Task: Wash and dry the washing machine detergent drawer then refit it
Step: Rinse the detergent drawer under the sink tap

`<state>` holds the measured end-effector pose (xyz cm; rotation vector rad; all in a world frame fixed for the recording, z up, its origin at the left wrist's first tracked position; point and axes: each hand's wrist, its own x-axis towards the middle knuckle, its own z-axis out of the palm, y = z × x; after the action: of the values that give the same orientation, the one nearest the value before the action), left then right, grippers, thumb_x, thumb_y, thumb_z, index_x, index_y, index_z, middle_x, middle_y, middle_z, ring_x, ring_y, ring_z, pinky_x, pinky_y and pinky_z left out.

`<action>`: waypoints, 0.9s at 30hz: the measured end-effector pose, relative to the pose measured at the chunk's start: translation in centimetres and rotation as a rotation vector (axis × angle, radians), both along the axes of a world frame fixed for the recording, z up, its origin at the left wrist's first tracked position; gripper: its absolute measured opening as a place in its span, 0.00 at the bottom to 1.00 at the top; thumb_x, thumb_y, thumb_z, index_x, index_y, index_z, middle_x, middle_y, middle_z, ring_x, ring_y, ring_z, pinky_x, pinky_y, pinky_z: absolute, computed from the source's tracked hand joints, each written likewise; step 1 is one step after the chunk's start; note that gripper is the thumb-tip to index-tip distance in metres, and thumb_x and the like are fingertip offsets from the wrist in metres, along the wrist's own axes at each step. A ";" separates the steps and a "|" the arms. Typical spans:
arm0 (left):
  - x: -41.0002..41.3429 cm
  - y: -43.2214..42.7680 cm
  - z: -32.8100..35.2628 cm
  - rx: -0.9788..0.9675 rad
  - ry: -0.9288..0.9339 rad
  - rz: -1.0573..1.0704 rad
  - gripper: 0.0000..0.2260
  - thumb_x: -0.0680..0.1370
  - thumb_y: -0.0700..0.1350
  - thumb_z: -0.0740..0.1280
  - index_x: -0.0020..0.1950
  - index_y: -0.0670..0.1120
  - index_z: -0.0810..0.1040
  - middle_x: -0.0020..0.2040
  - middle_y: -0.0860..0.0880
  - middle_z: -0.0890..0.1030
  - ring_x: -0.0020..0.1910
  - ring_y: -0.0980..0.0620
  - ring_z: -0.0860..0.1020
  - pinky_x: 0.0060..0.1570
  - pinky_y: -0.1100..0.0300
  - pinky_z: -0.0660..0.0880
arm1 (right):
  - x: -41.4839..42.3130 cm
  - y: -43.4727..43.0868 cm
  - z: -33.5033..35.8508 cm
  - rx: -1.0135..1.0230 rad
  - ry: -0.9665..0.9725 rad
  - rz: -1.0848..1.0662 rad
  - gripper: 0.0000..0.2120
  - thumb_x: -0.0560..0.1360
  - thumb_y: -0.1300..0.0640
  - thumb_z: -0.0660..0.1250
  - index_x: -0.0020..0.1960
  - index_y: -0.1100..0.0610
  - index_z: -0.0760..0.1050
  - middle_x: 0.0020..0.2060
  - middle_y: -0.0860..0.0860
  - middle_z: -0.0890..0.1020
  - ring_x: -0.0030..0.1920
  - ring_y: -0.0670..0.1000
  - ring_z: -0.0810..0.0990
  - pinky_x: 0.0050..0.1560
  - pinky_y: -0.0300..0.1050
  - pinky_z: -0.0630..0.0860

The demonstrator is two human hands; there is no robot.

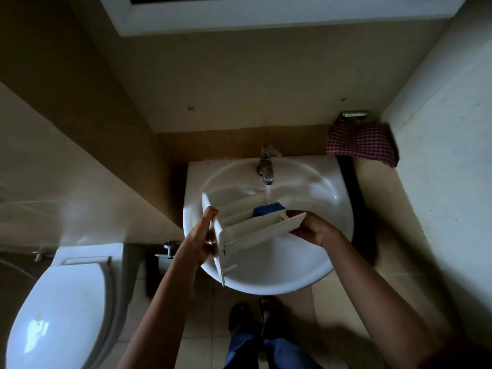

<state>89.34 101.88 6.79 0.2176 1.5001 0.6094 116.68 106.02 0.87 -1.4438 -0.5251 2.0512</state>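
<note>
**Drawer held across the basin, rear end under the running tap**

Nearest the person, the left hand grasps the detergent drawer by its front panel, fingers wrapped round the panel's edge. The right hand supports the opposite end from below and grips the side wall. Most of its fingers are hidden beneath the plastic.

The drawer hangs in the air over the sink, compartments facing up. Its long axis runs from the panel at about 8 o'clock to the rear at about 2 o'clock. The blue insert sits at the rear end, and the water stream lands at the insert's far edge.

The right hand is the nearer one to the water. The drawer seems to have free room to tilt or slide over the bowl.

Beyond, at 12 o'clock, stands the tap, close above the drawer's far wall. A checked cloth hangs at about 2 o'clock, likely for drying.
</note>
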 end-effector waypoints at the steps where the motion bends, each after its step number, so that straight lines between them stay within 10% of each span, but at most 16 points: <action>1: 0.1 -0.1 0.3 0.003 0.000 0.009 0.24 0.64 0.62 0.70 0.47 0.44 0.79 0.49 0.43 0.70 0.50 0.42 0.69 0.49 0.47 0.69 | 0.0 0.1 -0.1 0.004 0.000 0.003 0.10 0.76 0.63 0.64 0.58 0.59 0.76 0.48 0.57 0.81 0.50 0.53 0.78 0.63 0.52 0.72; 10: -0.2 0.1 0.8 0.060 -0.001 0.007 0.23 0.72 0.62 0.67 0.55 0.44 0.77 0.56 0.36 0.76 0.52 0.41 0.73 0.62 0.45 0.71 | -1.0 1.4 -0.7 0.020 -0.015 -0.064 0.14 0.77 0.62 0.64 0.62 0.61 0.75 0.51 0.58 0.81 0.51 0.52 0.79 0.49 0.43 0.79; 18: 0.4 -0.1 2.0 0.082 -0.117 -0.024 0.26 0.79 0.62 0.58 0.58 0.41 0.77 0.48 0.38 0.82 0.48 0.42 0.80 0.48 0.51 0.76 | -0.9 1.7 0.5 0.029 -0.106 -0.052 0.10 0.78 0.66 0.60 0.56 0.59 0.77 0.47 0.56 0.80 0.49 0.51 0.78 0.50 0.43 0.78; 27: -0.9 0.0 0.3 0.133 0.064 -0.192 0.66 0.48 0.84 0.59 0.72 0.37 0.66 0.63 0.35 0.76 0.64 0.40 0.73 0.74 0.42 0.53 | -0.3 1.7 1.5 -0.019 -0.214 0.016 0.12 0.80 0.63 0.57 0.59 0.56 0.75 0.53 0.55 0.78 0.54 0.54 0.76 0.57 0.48 0.74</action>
<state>88.44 101.90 7.06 0.4821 1.4811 0.5517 116.42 107.73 2.34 -1.6858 -0.6058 1.9290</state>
